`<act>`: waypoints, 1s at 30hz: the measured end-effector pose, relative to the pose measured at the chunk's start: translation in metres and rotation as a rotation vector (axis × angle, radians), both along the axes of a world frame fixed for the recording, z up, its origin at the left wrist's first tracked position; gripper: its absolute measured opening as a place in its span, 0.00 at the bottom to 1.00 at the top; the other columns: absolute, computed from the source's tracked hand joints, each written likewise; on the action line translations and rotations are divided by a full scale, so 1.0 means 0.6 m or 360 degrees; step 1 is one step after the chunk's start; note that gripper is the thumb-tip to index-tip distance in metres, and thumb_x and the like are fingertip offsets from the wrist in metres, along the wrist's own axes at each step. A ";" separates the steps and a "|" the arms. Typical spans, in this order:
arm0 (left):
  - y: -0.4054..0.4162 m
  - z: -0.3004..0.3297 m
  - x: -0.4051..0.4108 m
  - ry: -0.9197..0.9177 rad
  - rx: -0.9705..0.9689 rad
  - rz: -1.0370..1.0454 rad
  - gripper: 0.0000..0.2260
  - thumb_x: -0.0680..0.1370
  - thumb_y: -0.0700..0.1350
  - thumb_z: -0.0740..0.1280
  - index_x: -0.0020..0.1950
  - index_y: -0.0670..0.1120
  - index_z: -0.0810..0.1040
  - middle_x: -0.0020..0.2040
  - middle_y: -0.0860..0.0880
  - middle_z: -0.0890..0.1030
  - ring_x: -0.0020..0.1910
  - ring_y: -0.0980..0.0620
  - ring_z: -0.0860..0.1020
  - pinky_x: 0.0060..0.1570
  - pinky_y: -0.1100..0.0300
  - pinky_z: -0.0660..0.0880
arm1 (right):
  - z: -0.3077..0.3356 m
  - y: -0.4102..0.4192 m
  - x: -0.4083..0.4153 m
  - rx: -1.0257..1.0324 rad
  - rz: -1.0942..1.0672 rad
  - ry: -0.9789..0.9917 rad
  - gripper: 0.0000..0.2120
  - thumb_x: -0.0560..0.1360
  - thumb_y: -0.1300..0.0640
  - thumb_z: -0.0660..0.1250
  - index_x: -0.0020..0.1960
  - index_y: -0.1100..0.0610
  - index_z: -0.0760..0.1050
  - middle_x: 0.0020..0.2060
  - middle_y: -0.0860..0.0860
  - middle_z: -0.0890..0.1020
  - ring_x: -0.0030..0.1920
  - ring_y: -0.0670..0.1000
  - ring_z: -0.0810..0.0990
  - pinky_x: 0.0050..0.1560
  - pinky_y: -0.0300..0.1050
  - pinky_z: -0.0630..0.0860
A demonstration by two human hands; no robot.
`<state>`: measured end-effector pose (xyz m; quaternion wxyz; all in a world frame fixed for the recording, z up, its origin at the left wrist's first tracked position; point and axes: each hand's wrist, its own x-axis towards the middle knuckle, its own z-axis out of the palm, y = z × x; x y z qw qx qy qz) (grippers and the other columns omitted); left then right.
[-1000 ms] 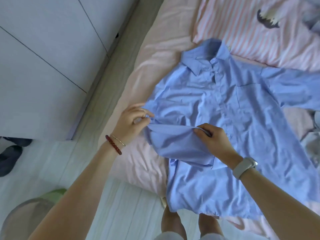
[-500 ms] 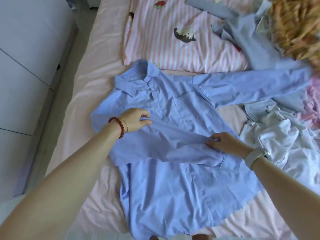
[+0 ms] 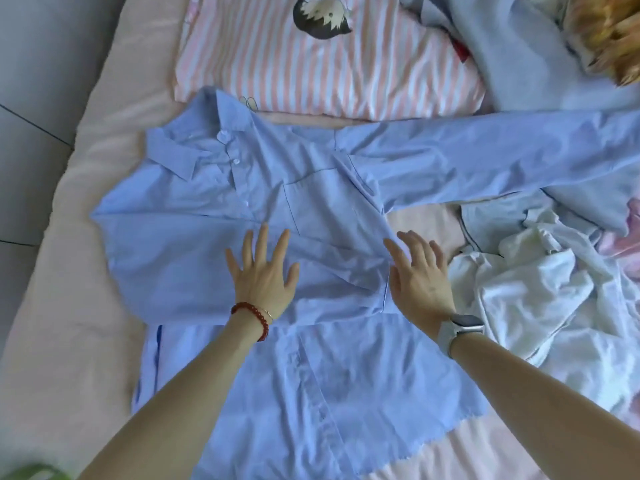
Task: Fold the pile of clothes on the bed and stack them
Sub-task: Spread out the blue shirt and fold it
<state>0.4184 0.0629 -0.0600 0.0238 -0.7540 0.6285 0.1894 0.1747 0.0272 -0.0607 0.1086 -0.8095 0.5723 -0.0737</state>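
Both hands have let go of the folded sleeve and now lie flat, fingers spread: the left hand [image 3: 264, 271] presses the blue shirt [image 3: 322, 375], the right hand [image 3: 419, 271] its edge. It lies on the pink bed [image 3: 86, 341], below a striped pillow [image 3: 322, 74], beside white clothes [image 3: 540, 289].

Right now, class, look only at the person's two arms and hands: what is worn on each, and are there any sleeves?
Both forearms are bare, with no sleeves in view. The left hand has a red beaded bracelet at the wrist, with a thin gold-coloured chain beside it. The right hand has a smartwatch with a dark rectangular face and a pale grey strap.
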 end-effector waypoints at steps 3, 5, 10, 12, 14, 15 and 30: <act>0.022 -0.038 -0.059 0.0087 0.0344 0.0182 0.32 0.72 0.64 0.43 0.76 0.57 0.50 0.77 0.47 0.45 0.75 0.41 0.46 0.68 0.33 0.47 | -0.050 0.034 -0.029 0.0045 0.0559 0.0222 0.21 0.74 0.55 0.53 0.65 0.54 0.72 0.65 0.55 0.74 0.67 0.56 0.69 0.66 0.63 0.59; 0.017 -0.068 -0.070 0.0053 0.0496 0.0199 0.30 0.76 0.65 0.46 0.75 0.59 0.41 0.76 0.50 0.37 0.74 0.43 0.37 0.68 0.34 0.45 | -0.074 0.036 -0.057 0.0135 0.0642 0.0318 0.21 0.79 0.52 0.49 0.63 0.53 0.76 0.64 0.51 0.76 0.66 0.55 0.73 0.63 0.61 0.61; -0.022 -0.049 -0.091 0.0012 0.0429 0.0308 0.28 0.77 0.60 0.56 0.75 0.56 0.51 0.77 0.49 0.42 0.75 0.44 0.40 0.68 0.33 0.42 | -0.057 -0.020 -0.101 0.0223 0.0505 -0.0066 0.19 0.76 0.54 0.52 0.60 0.58 0.76 0.59 0.54 0.79 0.62 0.55 0.72 0.60 0.53 0.69; -0.053 -0.033 -0.126 0.0040 0.0246 0.0344 0.27 0.78 0.56 0.56 0.75 0.53 0.53 0.77 0.47 0.43 0.75 0.44 0.42 0.68 0.34 0.40 | -0.037 -0.050 -0.125 0.0269 0.0238 -0.0228 0.21 0.74 0.54 0.54 0.63 0.62 0.73 0.58 0.57 0.78 0.60 0.54 0.70 0.55 0.51 0.75; -0.101 -0.023 -0.173 0.0035 0.0192 0.0202 0.28 0.79 0.56 0.55 0.76 0.52 0.49 0.77 0.47 0.42 0.75 0.44 0.42 0.68 0.35 0.41 | -0.018 -0.083 -0.160 0.0249 -0.0098 -0.0359 0.22 0.75 0.54 0.54 0.65 0.64 0.71 0.59 0.59 0.76 0.60 0.58 0.72 0.56 0.50 0.73; -0.129 -0.023 -0.198 0.0021 0.0182 0.0081 0.28 0.79 0.56 0.54 0.76 0.53 0.47 0.77 0.48 0.42 0.75 0.44 0.42 0.68 0.35 0.42 | -0.012 -0.100 -0.181 0.0225 -0.0274 -0.0395 0.21 0.76 0.56 0.55 0.66 0.64 0.69 0.61 0.60 0.75 0.61 0.60 0.72 0.59 0.49 0.70; -0.276 -0.093 -0.428 -0.0057 0.0634 -0.0477 0.27 0.78 0.63 0.46 0.74 0.62 0.38 0.75 0.56 0.33 0.74 0.46 0.33 0.69 0.38 0.40 | -0.048 -0.333 -0.419 0.0251 -0.2082 -0.1765 0.10 0.75 0.59 0.62 0.35 0.57 0.67 0.32 0.53 0.72 0.35 0.52 0.71 0.38 0.47 0.72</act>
